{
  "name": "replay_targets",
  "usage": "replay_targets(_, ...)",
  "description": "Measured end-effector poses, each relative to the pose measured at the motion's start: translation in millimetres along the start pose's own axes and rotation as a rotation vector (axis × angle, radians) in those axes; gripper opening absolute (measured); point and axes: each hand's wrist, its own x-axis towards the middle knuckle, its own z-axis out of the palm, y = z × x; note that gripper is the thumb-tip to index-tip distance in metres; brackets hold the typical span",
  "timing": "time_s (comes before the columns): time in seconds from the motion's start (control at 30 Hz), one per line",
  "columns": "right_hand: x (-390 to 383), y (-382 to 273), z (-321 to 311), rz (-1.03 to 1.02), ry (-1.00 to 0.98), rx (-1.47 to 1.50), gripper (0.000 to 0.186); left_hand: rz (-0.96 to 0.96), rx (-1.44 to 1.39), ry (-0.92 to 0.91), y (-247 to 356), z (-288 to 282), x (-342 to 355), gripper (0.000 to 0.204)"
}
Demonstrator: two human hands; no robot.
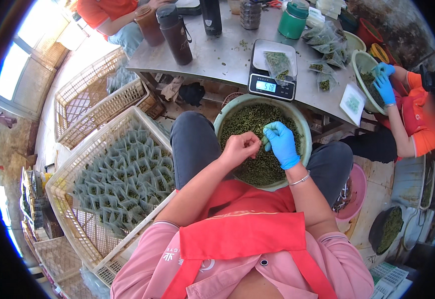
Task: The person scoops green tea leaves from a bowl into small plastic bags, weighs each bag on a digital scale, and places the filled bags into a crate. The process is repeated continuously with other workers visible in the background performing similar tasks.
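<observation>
A pale green basin (305, 142) full of small green berries (257, 167), like green peppercorns, sits between my knees. Above the berries, my bare left hand (241, 149) is closed in a pinch, and anything in its fingertips is too small to name. Close beside it, my right hand (281, 144), in a blue glove, is pinched too. Something greenish shows at its fingertips, but I cannot make out what. At the table edge beyond the basin, a digital scale (272, 85) with a lit display carries a clear bag (277, 64) of green berries.
On my left, a cream plastic crate (60, 192) holds many filled clear bags (127, 179). Bottles (175, 37) and more filled bags (327, 45) stand on the metal table (217, 60). At right, a co-worker's gloved hands (384, 84) reach into a bowl (359, 62). A pink basin (359, 192) lies by my right knee.
</observation>
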Motion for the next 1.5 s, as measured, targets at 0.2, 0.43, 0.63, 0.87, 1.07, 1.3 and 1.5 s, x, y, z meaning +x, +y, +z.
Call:
replay_targets(0.2,-4,-1,5,0.074,0.069,0.152,0.007,0.025,0.127,0.077,2,-3,4,0.010)
replay_targets(0.43,-10,-7,1,0.216,-0.128,0.250,0.010,0.172,0.508,0.428,3,-8,6,0.010)
replay_targets(0.63,-14,-10,-26,0.323,-0.090,0.341,0.010,0.083,0.212,0.364,-3,-28,12,0.012)
replay_targets(0.87,38,-28,-34,0.035,0.010,0.672,0.023,-0.046,0.151,0.118,-9,-7,6,0.016)
replay_targets(1.07,45,-30,-34,0.057,0.065,0.568,0.028,-0.063,0.152,0.112,-7,-8,4,0.022)
replay_targets(1.3,9,6,-24,-0.008,0.157,0.185,0.029,0.363,0.772,0.067,8,-15,7,0.038)
replay_targets(1.5,20,-10,-36,-0.360,0.254,-0.202,0.033,0.473,0.897,0.505,36,-96,67,0.042)
